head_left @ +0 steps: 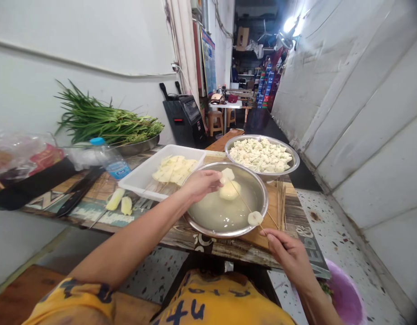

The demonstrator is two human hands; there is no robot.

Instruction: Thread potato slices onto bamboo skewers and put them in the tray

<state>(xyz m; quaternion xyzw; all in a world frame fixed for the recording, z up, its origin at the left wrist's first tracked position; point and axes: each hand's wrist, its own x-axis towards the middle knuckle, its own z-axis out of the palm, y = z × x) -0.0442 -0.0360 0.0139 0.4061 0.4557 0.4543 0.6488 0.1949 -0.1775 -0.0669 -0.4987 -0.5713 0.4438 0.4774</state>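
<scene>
My left hand (208, 183) pinches a thin pale potato slice (227, 174) above a steel bowl (264, 198) of cloudy water. A wooden skewer (241, 197) runs from near that slice down to my right hand (289, 253), whose fingers are closed on its lower end. Another pale slice (255, 218) is threaded on the skewer close to the right hand. More potato slices (230, 190) sit in the water under my left hand. Whether the skewer tip has pierced the left-hand slice is hard to make out.
A white plastic tub (150, 158) with skewered slices (176, 169) stands left of the bowl. Behind is a basin of cauliflower (262, 155); bare skewers (281, 205) lie at right. A water bottle (113, 160), a knife (76, 192) and green stalks (103, 117) are at left.
</scene>
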